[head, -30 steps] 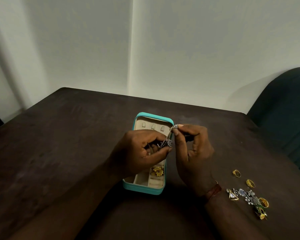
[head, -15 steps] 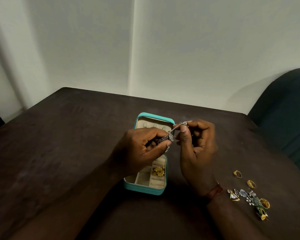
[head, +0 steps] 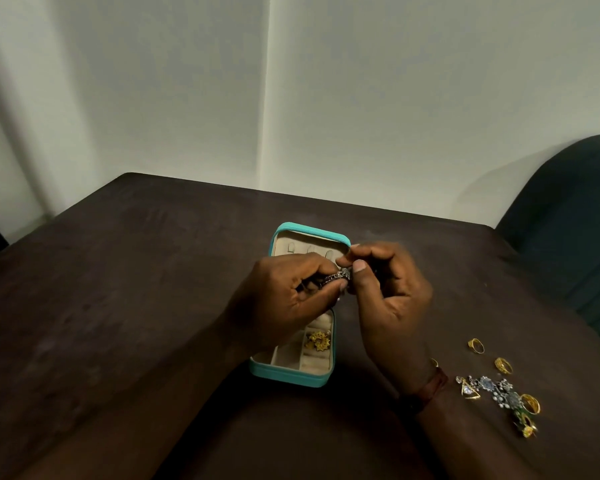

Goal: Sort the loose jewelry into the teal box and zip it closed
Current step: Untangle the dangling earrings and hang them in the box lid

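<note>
Above the teal box [head: 293, 374], hands pinch a knobbly silver chain [head: 336, 276]

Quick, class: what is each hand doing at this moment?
Left hand: closed, fingers pinching one end of the silver jewelry piece.
Right hand: closed, fingers pinching its other end, above the teal box.

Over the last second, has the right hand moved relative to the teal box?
Yes. The right hand has risen toward the far end of the teal box; its fingertips, once below the lid's corner, now overlap it, pinching the silver chain with the left hand.
</note>
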